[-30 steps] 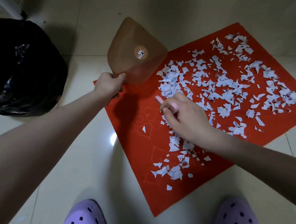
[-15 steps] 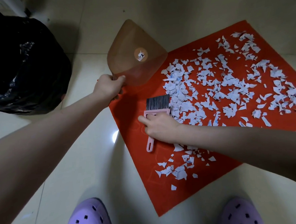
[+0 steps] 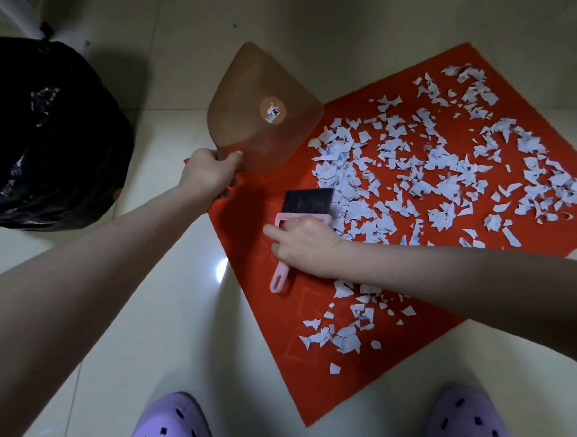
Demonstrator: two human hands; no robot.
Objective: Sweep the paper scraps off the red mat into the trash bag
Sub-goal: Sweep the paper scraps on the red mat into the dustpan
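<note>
One red mat point(image 3: 247, 217) on the tiled floor point(image 3: 151, 309), set at an angle to me. Paper scraps point(image 3: 428, 177): pale blue-white, too many to count, all on the mat. They lie in two groups: a wide spread over the far and right part, and a smaller cluster near the near edge, under my right forearm.

One trash bag point(image 3: 42, 137), black, at far left on the floor, well apart from the mat.

Left hand point(image 3: 207, 170): fingers curled round the near corner of one brown see-through dustpan point(image 3: 260, 86), thumb pinching on top. The pan is tilted up over the mat's left corner, with one round sticker on its face.

Right hand point(image 3: 301, 241): fingers wrapped round the pink handle of one brush point(image 3: 308, 200), forefinger stretched straight out to the left across the handle. The black bristles sit on the mat, touching the left edge of the big spread. The handle's looped end pokes out below my hand.

Two purple clogs, left point(image 3: 171, 428) and right point(image 3: 464, 416), at the bottom edge.
</note>
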